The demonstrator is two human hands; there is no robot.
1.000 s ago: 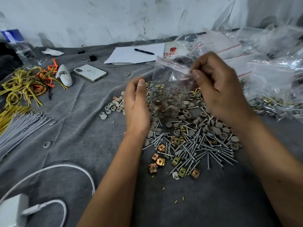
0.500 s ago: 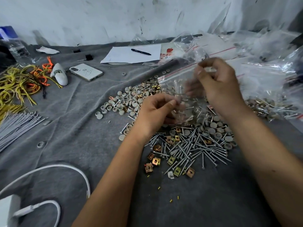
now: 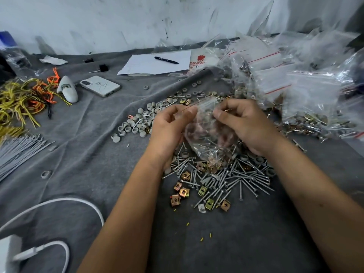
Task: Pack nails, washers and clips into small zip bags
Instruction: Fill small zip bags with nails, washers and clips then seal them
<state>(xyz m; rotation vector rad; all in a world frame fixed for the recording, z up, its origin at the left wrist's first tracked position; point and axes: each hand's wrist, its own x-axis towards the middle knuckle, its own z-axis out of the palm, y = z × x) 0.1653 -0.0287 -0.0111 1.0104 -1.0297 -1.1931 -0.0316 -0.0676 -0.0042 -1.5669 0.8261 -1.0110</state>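
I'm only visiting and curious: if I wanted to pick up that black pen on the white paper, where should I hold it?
Probably pinch the pen at mid-barrel, coming straight down from above. It lies flat on the paper, angled slightly, its whole length exposed and nothing touching it, so fingers can close across the narrow barrel from both long sides.

One head-worn wide-angle view looks forward and down, close over the grey cloth (image 3: 82, 154) toward the wall (image 3: 118, 20)

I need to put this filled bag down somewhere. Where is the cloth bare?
Bare grey cloth lies between the cable ties and the nails, and just below the nails. Crowded: packed bags on the right.
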